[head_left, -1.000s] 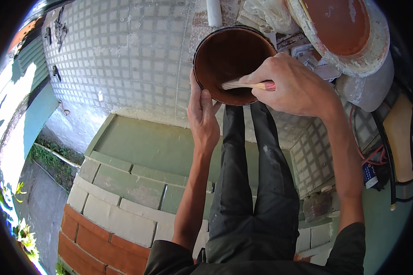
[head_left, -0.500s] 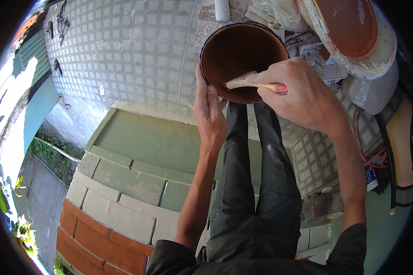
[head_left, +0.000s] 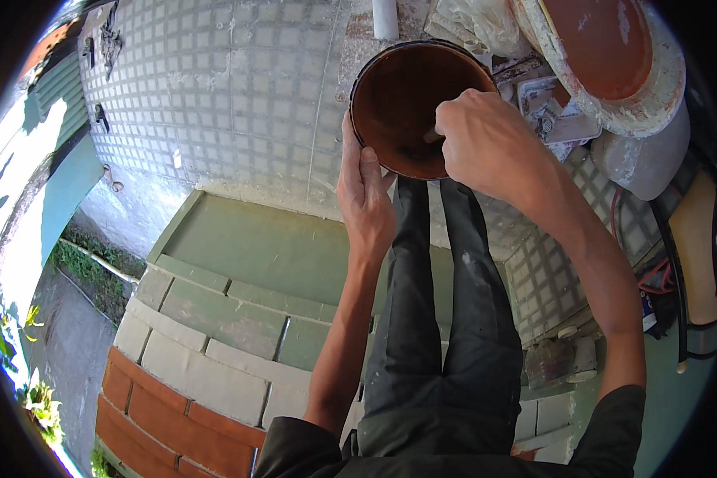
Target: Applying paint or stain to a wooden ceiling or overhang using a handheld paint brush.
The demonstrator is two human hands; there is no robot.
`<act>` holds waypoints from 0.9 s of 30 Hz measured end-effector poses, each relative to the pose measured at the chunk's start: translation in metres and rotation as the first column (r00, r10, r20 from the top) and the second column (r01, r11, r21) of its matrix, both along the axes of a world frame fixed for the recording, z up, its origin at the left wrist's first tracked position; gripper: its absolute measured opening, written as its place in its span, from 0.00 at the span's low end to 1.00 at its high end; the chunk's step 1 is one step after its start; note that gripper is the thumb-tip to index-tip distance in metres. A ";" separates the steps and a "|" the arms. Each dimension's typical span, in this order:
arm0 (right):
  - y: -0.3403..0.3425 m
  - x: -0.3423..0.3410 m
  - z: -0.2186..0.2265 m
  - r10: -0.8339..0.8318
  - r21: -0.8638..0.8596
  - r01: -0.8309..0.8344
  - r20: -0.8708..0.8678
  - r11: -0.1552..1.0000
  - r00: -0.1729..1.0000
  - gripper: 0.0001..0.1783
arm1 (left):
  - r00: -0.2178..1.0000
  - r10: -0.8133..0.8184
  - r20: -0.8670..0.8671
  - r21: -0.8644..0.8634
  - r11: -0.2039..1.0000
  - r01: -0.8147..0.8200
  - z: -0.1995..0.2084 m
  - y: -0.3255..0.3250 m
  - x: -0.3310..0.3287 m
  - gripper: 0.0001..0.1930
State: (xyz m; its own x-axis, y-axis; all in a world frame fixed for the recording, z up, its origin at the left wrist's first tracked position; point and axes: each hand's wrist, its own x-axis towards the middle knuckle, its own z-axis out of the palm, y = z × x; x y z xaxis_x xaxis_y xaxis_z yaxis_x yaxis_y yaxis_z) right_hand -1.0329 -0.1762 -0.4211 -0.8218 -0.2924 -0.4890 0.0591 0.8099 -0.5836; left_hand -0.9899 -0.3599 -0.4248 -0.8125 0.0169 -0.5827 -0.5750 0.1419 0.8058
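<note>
Here, left grip (head_left: 363,195) cupping container (head_left: 392,86), right grip (head_left: 486,143) closed around brush (head_left: 432,136)

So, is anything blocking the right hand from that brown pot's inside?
Nothing visible: the right hand is over the right edge of the pot, at its open mouth. The left hand holds the left side, clear of that path.

Dark short sleeves (head_left: 296,448) showing at lower edge, dark trousers (head_left: 410,390) filling lower centre, pale specks (head_left: 467,258) dotting them

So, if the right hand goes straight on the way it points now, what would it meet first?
The right hand would probably meet the inside of the brown container; depth is unclear.
</note>
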 end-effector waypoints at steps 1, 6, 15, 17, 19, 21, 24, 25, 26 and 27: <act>0.000 -0.002 0.001 0.001 0.000 -0.001 -0.002 1.000 1.000 0.07 | 1.000 0.001 -0.002 0.000 1.000 -0.001 -0.001 -0.001 0.000 0.27; 0.010 -0.008 0.007 -0.120 -0.017 0.120 -0.028 0.993 0.992 0.10 | 1.000 -0.028 0.001 -0.024 0.999 0.028 -0.001 -0.001 0.002 0.27; -0.001 -0.019 -0.018 -0.005 -0.286 -0.034 -0.135 0.958 0.991 0.13 | 1.000 -0.002 0.005 0.022 1.000 0.001 -0.003 0.001 0.004 0.28; 0.003 -0.023 -0.020 -0.074 -0.347 0.066 -0.012 0.936 0.997 0.14 | 1.000 0.007 0.017 0.027 1.000 -0.008 -0.001 0.001 0.002 0.28; 0.005 -0.026 -0.016 -0.133 -0.393 0.169 0.117 0.904 0.984 0.14 | 0.999 0.018 0.030 0.033 0.999 -0.019 -0.001 0.000 0.002 0.28; 0.003 -0.026 -0.009 -0.250 -0.351 0.335 0.266 0.874 0.931 0.18 | 0.998 0.032 0.058 0.049 0.998 -0.035 -0.002 -0.003 0.002 0.28; 0.004 -0.024 0.004 -0.359 -0.367 0.549 0.470 0.751 0.806 0.19 | 0.999 0.024 0.037 0.045 0.999 -0.025 -0.002 -0.002 0.002 0.28; 0.006 -0.023 0.006 -0.361 -0.365 0.549 0.469 0.752 0.806 0.19 | 0.999 0.023 0.037 0.048 0.999 -0.025 -0.002 -0.002 0.002 0.28; 0.010 -0.021 0.007 -0.408 -0.337 0.648 0.561 0.682 0.721 0.19 | 0.999 0.016 0.035 0.042 0.999 -0.018 -0.002 -0.002 0.002 0.28; 0.013 -0.019 0.008 -0.442 -0.298 0.738 0.645 0.606 0.623 0.19 | 0.999 0.010 0.033 0.036 0.999 -0.011 -0.003 -0.002 0.002 0.29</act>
